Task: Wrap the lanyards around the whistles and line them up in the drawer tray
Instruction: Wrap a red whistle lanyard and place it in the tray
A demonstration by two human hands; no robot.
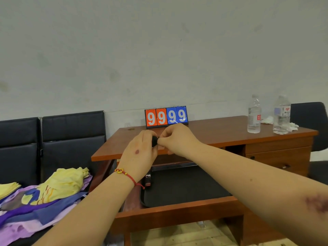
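Two hands at work above the desk: our left hand grips a black whistle steady, our right hand pinches its lanyard beside it, likely for winding. One wrapped whistle lies at the left edge of the drawer tray, starting the row.

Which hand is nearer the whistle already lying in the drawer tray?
Left. The left hand is raised above the desk edge with its wrist passing just over the whistle in the tray. The right hand is up beside it, farther right and higher.
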